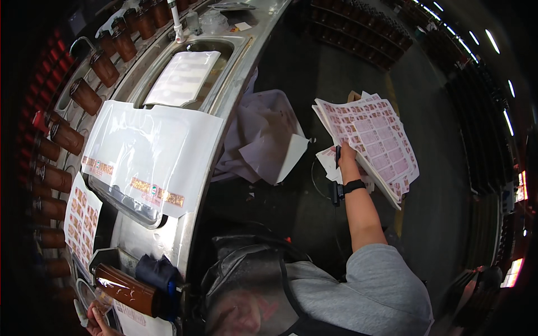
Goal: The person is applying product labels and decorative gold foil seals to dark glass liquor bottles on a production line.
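At the right, my right hand (348,153) is closed on the edge of a thick stack of printed decal sheets (381,134), which fans out beyond it. A dark strap device sits on the wrist. Down in the lower left corner my left hand (99,323) has its fingers pinched together beside a small clear piece with orange print (104,301). Whether the fingers hold that piece is hard to make out. Close to this hand lies a glossy brown jar (126,289) on its side, and a pale tool handle (80,313) stands nearby.
Left of me runs a metal counter (182,235) with a sink (224,53) holding white sheets (184,78). A large clear-backed sheet (154,134) covers part of it. Several brown jars (85,96) line the far side. A bin of crumpled paper (263,129) stands beside the counter.
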`<action>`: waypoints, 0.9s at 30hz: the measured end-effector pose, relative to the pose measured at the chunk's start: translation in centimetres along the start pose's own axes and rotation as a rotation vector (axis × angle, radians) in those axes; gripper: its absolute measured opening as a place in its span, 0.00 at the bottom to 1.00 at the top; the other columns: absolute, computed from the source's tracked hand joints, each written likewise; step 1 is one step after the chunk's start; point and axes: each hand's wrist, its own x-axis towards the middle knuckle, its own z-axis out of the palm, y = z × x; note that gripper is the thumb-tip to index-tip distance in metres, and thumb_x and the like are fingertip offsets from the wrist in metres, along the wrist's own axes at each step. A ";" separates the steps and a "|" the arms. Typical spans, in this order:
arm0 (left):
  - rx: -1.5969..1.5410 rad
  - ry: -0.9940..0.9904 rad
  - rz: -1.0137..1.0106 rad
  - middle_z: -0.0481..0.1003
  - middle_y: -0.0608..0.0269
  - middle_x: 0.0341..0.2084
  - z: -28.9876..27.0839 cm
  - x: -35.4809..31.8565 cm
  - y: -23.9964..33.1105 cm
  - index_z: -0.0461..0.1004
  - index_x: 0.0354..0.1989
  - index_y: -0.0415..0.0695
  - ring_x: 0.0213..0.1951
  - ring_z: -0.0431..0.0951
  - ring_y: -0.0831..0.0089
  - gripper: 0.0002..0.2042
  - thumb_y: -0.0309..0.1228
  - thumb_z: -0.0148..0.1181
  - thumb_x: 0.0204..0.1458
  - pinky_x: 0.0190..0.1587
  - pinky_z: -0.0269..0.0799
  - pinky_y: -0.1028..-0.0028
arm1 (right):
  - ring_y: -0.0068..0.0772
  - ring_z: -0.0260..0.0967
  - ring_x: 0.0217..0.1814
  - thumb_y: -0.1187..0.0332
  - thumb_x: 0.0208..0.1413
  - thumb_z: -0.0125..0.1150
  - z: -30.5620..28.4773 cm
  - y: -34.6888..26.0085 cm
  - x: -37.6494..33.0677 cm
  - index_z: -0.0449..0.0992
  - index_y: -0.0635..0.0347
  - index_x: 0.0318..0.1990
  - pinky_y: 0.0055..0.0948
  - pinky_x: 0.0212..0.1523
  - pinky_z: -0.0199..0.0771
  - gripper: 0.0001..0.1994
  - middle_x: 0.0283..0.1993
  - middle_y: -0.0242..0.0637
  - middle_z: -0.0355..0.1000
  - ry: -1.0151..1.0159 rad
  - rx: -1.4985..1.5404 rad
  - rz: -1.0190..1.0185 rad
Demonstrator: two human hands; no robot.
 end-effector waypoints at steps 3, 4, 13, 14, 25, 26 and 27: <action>0.040 -0.003 0.045 0.73 0.61 0.33 -0.1 -0.2 0.0 0.71 0.57 0.31 0.34 0.69 0.74 0.22 0.19 0.65 0.52 0.41 0.70 0.73 | 0.37 0.69 0.15 0.66 0.60 0.52 -1.5 1.2 -0.3 0.69 0.63 0.54 0.35 0.12 0.67 0.17 0.34 0.51 0.77 0.000 -0.130 0.032; 0.050 0.004 0.038 0.73 0.62 0.33 -0.1 -0.3 0.3 0.70 0.57 0.31 0.33 0.69 0.74 0.22 0.19 0.64 0.52 0.40 0.70 0.73 | 0.34 0.66 0.12 0.63 0.60 0.52 -2.1 1.7 -0.6 0.69 0.62 0.53 0.34 0.11 0.61 0.17 0.28 0.51 0.78 -0.043 -0.222 0.036; 0.015 0.011 0.037 0.71 0.63 0.29 0.5 -0.7 0.9 0.70 0.56 0.29 0.32 0.67 0.75 0.21 0.19 0.63 0.53 0.39 0.69 0.73 | 0.28 0.55 0.08 0.58 0.60 0.53 -5.5 3.7 0.3 0.71 0.60 0.48 0.30 0.10 0.54 0.16 0.27 0.49 0.78 -0.150 -0.183 -0.036; -0.001 0.011 0.035 0.71 0.63 0.28 0.8 -0.6 1.2 0.70 0.56 0.29 0.32 0.68 0.75 0.21 0.20 0.63 0.53 0.39 0.69 0.72 | 0.27 0.55 0.08 0.57 0.60 0.54 -5.7 3.1 0.3 0.71 0.59 0.47 0.30 0.09 0.54 0.16 0.27 0.47 0.77 -0.210 -0.154 0.018; 0.036 -0.007 0.065 0.74 0.59 0.32 0.7 -1.9 2.2 0.70 0.57 0.31 0.33 0.70 0.72 0.21 0.23 0.64 0.54 0.39 0.70 0.71 | 0.23 0.55 0.13 0.52 0.61 0.57 -8.8 3.8 -1.8 0.72 0.61 0.36 0.26 0.12 0.53 0.18 0.22 0.36 0.69 -0.279 0.042 0.175; 0.024 -0.019 0.058 0.74 0.58 0.33 0.6 -1.6 1.9 0.70 0.57 0.31 0.33 0.70 0.72 0.21 0.22 0.63 0.54 0.39 0.70 0.71 | 0.23 0.55 0.13 0.52 0.61 0.57 -9.0 3.9 -2.1 0.72 0.61 0.36 0.26 0.12 0.53 0.18 0.22 0.36 0.69 -0.283 0.040 0.178; 0.036 -0.029 0.049 0.74 0.59 0.34 0.5 -1.5 1.7 0.70 0.57 0.31 0.33 0.70 0.72 0.21 0.22 0.63 0.54 0.39 0.70 0.71 | 0.23 0.55 0.12 0.52 0.61 0.57 -9.1 4.1 -2.4 0.72 0.61 0.36 0.26 0.12 0.53 0.19 0.22 0.36 0.69 -0.257 0.033 0.167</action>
